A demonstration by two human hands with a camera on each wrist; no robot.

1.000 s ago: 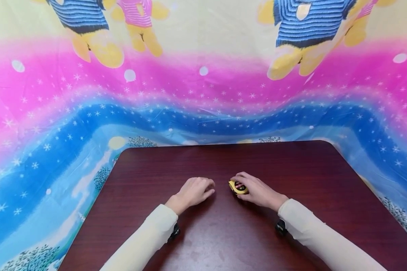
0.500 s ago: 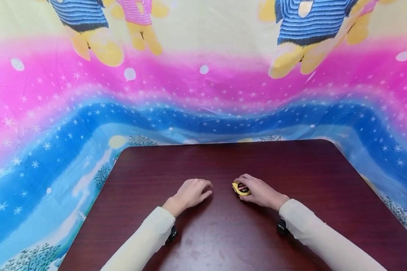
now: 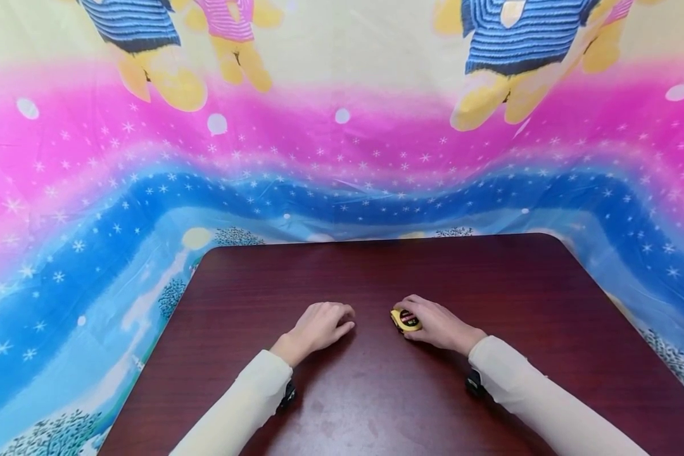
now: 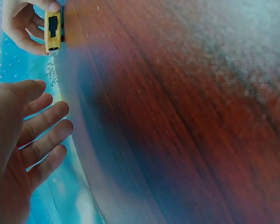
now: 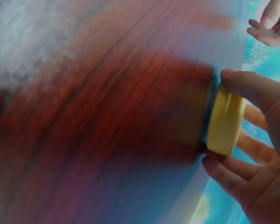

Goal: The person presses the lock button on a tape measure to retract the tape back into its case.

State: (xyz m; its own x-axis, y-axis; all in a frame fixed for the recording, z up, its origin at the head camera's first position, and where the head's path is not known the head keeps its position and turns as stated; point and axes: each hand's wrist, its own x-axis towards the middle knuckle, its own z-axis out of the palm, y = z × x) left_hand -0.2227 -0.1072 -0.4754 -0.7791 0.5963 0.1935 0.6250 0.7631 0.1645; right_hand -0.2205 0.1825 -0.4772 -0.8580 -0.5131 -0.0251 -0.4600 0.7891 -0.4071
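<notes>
A yellow tape measure [image 3: 406, 320] with a black round label lies at the tabletop, gripped by my right hand [image 3: 437, 322] between thumb and fingers. In the right wrist view the thumb and fingertips press opposite ends of the tape measure's yellow case [image 5: 225, 122]. Its side with a black slide and a metal tip faces the left wrist view, where the tape measure [image 4: 52, 31] shows at the top left. To its left, my left hand [image 3: 316, 328] holds nothing, its fingers loosely bent in the left wrist view, apart from the tape measure.
A dark reddish wooden table [image 3: 353, 272] with rounded far corners lies under both hands. Behind and beside it hangs a printed cloth [image 3: 330, 158] in pink and blue with bears. Black straps with small devices [image 3: 287, 394] sit at the wrists.
Over the last second the tape measure has moved slightly right and turned a little in my right hand's grip. My left hand has drifted slightly left and toward me.
</notes>
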